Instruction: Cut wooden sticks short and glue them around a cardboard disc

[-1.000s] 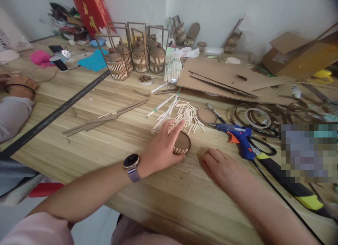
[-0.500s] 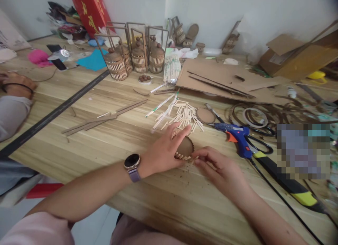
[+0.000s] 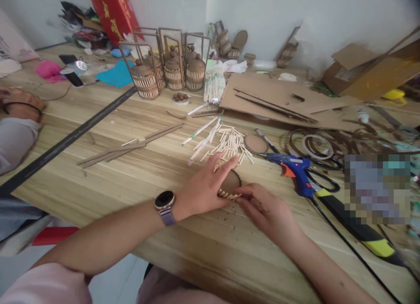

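Left hand point(image 3: 205, 186) rests spread on the cardboard disc point(image 3: 231, 181), midway along the table's point(image 3: 147, 172) near edge. Right hand point(image 3: 265, 207) pinches its stick-lined rim. Risk: sideways pressure could loosen the short sticks; glue gun point(image 3: 295, 169) lies just beside.

Disc point(image 3: 232, 182) on table point(image 3: 138, 164) under left fingers point(image 3: 226, 164), touching right fingertips point(image 3: 241, 194); sticks point(image 3: 226, 142) just behind, glue gun point(image 3: 297, 170) right.
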Demonstrator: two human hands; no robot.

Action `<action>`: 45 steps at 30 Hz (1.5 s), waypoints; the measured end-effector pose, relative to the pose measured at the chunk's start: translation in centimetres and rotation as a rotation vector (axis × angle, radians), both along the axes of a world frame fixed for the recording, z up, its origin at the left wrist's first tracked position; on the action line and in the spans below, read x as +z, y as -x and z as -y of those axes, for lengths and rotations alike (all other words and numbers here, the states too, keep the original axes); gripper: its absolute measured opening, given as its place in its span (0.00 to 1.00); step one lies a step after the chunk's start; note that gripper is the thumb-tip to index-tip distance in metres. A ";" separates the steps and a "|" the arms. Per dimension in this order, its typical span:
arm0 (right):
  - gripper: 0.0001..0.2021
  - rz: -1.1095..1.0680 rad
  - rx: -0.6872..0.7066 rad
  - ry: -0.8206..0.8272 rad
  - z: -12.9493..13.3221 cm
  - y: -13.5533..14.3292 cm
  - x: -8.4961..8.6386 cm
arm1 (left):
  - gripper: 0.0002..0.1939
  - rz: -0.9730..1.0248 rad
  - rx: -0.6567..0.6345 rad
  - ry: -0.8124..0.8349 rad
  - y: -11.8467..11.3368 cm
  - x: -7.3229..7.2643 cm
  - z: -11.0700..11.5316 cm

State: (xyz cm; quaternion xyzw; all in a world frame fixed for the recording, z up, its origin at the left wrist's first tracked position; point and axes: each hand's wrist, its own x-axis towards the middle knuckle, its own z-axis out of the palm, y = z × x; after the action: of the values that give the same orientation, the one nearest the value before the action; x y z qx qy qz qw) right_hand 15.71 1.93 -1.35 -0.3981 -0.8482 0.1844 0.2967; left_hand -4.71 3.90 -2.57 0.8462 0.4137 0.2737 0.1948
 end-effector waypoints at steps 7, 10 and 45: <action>0.06 0.055 0.027 -0.084 0.0 0.0 -0.6 | 0.54 0.008 -0.007 -0.013 -0.1 -0.1 0.0; 0.05 0.083 0.021 -0.123 0.0 0.0 -0.9 | 0.53 0.016 -0.010 -0.018 -0.1 -0.2 0.0; 0.22 0.555 -0.684 -0.234 -2.9 -7.6 1.5 | 0.62 0.024 -0.009 0.034 1.0 0.9 -0.5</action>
State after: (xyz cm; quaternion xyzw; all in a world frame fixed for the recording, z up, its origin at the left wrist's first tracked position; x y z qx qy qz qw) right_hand 23.34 4.83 0.14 -0.6535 -0.7305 -0.1350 0.1450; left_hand -5.72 4.39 -1.63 0.8411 0.4122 0.2759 0.2155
